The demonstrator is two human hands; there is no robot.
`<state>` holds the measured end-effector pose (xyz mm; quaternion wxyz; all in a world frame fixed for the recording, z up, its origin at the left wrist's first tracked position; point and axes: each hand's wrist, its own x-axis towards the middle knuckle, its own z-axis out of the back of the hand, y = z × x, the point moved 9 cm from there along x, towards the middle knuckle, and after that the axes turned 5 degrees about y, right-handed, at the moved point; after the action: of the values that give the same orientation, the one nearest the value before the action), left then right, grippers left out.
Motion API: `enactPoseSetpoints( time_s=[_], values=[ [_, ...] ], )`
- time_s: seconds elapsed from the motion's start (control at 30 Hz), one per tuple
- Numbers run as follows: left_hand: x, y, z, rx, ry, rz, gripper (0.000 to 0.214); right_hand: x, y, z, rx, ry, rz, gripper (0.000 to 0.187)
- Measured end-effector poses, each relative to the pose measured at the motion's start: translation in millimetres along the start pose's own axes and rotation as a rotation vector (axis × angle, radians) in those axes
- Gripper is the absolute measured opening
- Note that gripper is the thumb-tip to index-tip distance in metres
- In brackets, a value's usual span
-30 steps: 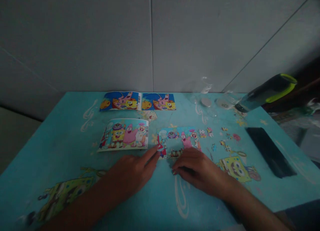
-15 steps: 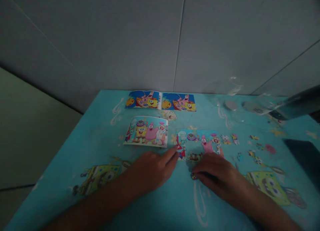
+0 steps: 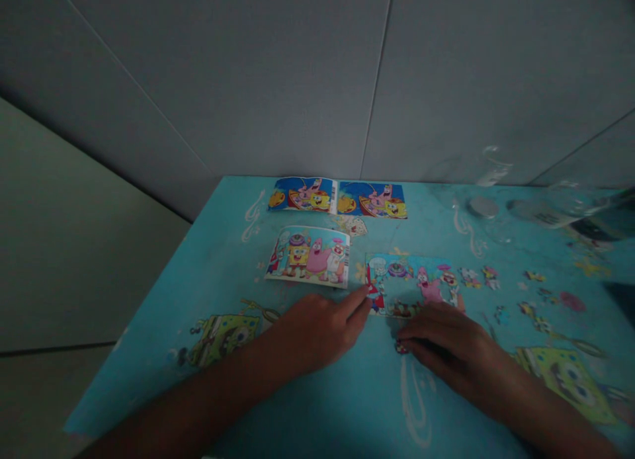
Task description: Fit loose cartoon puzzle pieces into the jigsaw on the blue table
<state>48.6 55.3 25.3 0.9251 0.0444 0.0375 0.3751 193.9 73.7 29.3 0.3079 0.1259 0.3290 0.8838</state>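
A partly assembled jigsaw puzzle (image 3: pixel 377 293) with cartoon figures lies flat on the table, with a gap in its middle. My left hand (image 3: pixel 325 327) rests at its left edge, index finger stretched out and the fingertips touching it. Just below the puzzle's lower edge, my right hand (image 3: pixel 451 340) pinches a small dark puzzle piece (image 3: pixel 401 347) between thumb and fingers. My right fingers cover part of the puzzle's lower right. To the left stands or lies a slightly curved picture card (image 3: pixel 310 257) showing the same figures.
Loose puzzle pieces (image 3: pixel 491 278) lie to the right of the puzzle. Two blue picture cards (image 3: pixel 372 200) are side by side near the wall. Clear plastic bottles (image 3: pixel 558 204) and a round lid (image 3: pixel 483 207) sit at the back right. A patterned turquoise tablecloth (image 3: pixel 163 353) covers the table.
The view has turned left, so the table and its contents appear shifted right. Both hands keep nearly the same places beside the puzzle, the right still pinching the piece.
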Motion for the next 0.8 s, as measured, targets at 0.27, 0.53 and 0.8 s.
enactPoseSetpoints(
  time_s=[0.27, 0.53, 0.8],
  values=[
    [-0.5, -0.6, -2.9, 0.011, -0.021, 0.005, 0.036, -1.9, -5.5, 11.8, 0.089, -0.08, -0.074, 0.016],
    [-1.0, -1.0, -5.4, 0.003, -0.015, -0.005, 0.038, -15.9, -49.9, 37.7, 0.118, -0.353, -0.468, 0.02],
    [-1.1, -1.1, -5.6, 0.024, -0.034, -0.009, 0.043, -10.6, -57.2, 34.5, 0.109, -0.351, -0.438, 0.019]
  ],
)
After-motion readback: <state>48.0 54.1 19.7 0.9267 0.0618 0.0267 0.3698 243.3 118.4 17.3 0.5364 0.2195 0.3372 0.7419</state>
